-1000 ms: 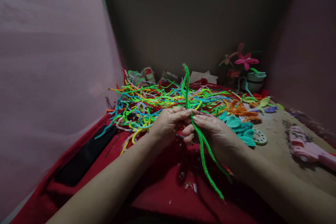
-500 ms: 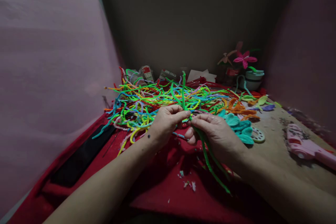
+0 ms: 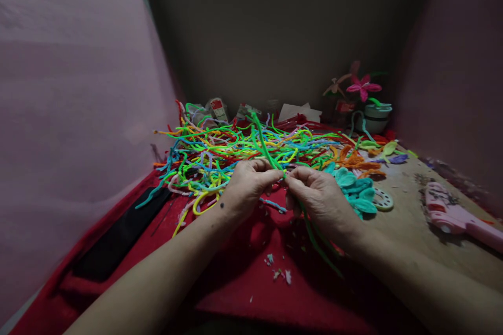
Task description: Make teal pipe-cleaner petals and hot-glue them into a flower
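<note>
Green pipe cleaners [image 3: 264, 142] run through both my hands, crossing at a pinched point between the fingertips. My left hand [image 3: 251, 180] is closed, thumb and forefinger gripping them just left of that point. Close beside it, my right hand [image 3: 314, 191] pinches the same stems, with the fingertips of both hands almost touching. The upper ends lean up and left over a tangled pile of coloured pipe cleaners [image 3: 220, 141]. Two long green ends hang down below my right hand toward the red cloth [image 3: 236, 282]. The exact twist between the fingers is hidden.
Teal petals [image 3: 356, 191], orange petals [image 3: 359, 162] and a white ring with holes [image 3: 383, 199] lie right of my hands. Farther right rests a pink glue gun [image 3: 451, 212]. A potted pink flower [image 3: 364, 87] stands behind. A black flat object [image 3: 118, 238] lies left.
The upper green ends have swung from nearly upright to leaning left. My right hand has turned slightly, its lower fingers curling in. The hanging ends have shifted a little.
</note>
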Demonstrator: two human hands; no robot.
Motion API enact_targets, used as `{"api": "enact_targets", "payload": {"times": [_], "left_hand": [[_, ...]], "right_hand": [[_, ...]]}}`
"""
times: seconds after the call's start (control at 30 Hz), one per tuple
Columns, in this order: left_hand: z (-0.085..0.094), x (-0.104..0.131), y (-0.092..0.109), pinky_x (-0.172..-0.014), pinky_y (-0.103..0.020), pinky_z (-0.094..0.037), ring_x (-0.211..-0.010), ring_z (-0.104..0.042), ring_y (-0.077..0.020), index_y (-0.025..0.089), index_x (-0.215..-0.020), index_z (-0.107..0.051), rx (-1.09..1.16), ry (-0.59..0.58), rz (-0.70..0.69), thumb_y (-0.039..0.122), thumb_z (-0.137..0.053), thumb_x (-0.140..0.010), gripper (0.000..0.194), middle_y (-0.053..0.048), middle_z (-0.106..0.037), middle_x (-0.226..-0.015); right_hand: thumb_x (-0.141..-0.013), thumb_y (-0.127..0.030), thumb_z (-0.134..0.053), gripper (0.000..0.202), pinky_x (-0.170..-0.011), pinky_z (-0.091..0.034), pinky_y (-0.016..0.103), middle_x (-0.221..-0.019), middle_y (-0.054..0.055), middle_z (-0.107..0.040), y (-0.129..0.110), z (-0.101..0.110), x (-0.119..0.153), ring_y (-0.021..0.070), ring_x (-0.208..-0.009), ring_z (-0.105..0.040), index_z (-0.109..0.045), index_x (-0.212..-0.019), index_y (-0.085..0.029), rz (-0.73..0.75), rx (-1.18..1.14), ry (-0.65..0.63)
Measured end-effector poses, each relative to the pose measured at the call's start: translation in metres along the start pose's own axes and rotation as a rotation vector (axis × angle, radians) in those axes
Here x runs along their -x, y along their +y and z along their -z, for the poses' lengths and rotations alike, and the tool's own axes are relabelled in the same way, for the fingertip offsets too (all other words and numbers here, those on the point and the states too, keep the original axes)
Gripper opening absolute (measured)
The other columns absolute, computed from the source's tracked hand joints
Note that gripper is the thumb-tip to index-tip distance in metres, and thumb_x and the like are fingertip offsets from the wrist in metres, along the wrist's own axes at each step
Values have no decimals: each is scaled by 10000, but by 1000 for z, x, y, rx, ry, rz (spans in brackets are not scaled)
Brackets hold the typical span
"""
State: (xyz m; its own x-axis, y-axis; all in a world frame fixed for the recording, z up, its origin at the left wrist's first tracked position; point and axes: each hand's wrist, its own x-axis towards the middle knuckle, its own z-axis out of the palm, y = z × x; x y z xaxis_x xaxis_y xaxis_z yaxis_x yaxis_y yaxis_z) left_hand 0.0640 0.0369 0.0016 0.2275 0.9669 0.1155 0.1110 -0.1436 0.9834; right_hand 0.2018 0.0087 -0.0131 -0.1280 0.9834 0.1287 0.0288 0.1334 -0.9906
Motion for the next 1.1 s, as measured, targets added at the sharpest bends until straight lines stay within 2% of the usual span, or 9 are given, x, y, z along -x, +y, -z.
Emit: {"api": "enact_targets", "payload": {"times": [0.07, 0.27, 0.4, 0.5, 0.6, 0.7, 0.8, 1.0, 1.1], "left_hand": [[0, 1, -1, -527, -213, -344, -504, -448, -74, 131, -556, -531, 19, -18, -26, 243, -622, -656, 176, 34, -501, -514], [0, 0, -4, -532, -219, -360, -503, -485, -79, 133, -617, -540, 217, -114, 13, 204, -600, -676, 110, 21, -540, -548], [0, -2, -7, -520, -218, -359, -490, -495, -81, 142, -642, -516, 302, -187, 48, 187, -581, -692, 93, 13, -560, -562], [1, -3, -8, -512, -208, -352, -482, -474, -68, 142, -615, -502, 292, -145, 24, 188, -603, -672, 124, 33, -525, -545], [2, -2, -7, -522, -209, -357, -502, -469, -71, 140, -599, -517, 157, -98, -17, 185, -587, -670, 109, 34, -513, -542], [1, 1, -4, -521, -212, -356, -516, -462, -77, 137, -597, -541, -27, -81, -44, 172, -548, -677, 88, 29, -511, -547], [0, 3, 1, -516, -206, -349, -524, -443, -72, 137, -641, -564, -101, -95, -78, 168, -522, -693, 73, 31, -515, -573], [-3, 5, 2, -507, -216, -360, -536, -472, -92, 132, -651, -566, -194, -35, -87, 225, -541, -717, 117, 9, -546, -576], [-4, 4, -3, -522, -215, -381, -567, -491, -100, 135, -668, -574, -231, -11, -133, 248, -551, -731, 131, 1, -557, -612]], "right_hand": [[-760, -243, -507, 198, -424, -356, 180, -461, -23, -543, -1, 0, 1, 63, -402, -442, -517, -582, -155, -28, -75, -16], [-681, -213, -571, 57, -387, -397, 187, -569, -6, -598, 1, 1, -3, 82, -418, -508, -552, -681, -158, -277, -547, -98], [-649, -162, -575, 38, -358, -388, 171, -557, -3, -589, 4, 3, -7, 72, -410, -498, -567, -683, -149, -331, -677, -122], [-636, -161, -596, 62, -363, -389, 171, -560, -4, -592, 5, 4, -8, 71, -415, -497, -574, -694, -151, -346, -685, -118], [-628, -178, -608, 65, -374, -384, 181, -548, -4, -590, 4, 3, -7, 79, -422, -501, -573, -677, -154, -315, -618, -93], [-615, -185, -622, 66, -386, -367, 180, -513, -15, -577, 1, 1, -4, 73, -410, -483, -566, -635, -156, -287, -492, -20], [-612, -176, -607, 60, -368, -332, 175, -475, -30, -550, -3, 0, -2, 59, -380, -433, -552, -599, -156, -277, -414, 50], [-631, -153, -551, 26, -346, -344, 176, -487, -22, -554, 0, 1, -6, 69, -375, -457, -552, -605, -153, -318, -487, 53], [-655, -124, -511, 77, -326, -329, 157, -467, -19, -540, 1, 3, -9, 56, -354, -446, -552, -592, -137, -428, -579, 64]]}}
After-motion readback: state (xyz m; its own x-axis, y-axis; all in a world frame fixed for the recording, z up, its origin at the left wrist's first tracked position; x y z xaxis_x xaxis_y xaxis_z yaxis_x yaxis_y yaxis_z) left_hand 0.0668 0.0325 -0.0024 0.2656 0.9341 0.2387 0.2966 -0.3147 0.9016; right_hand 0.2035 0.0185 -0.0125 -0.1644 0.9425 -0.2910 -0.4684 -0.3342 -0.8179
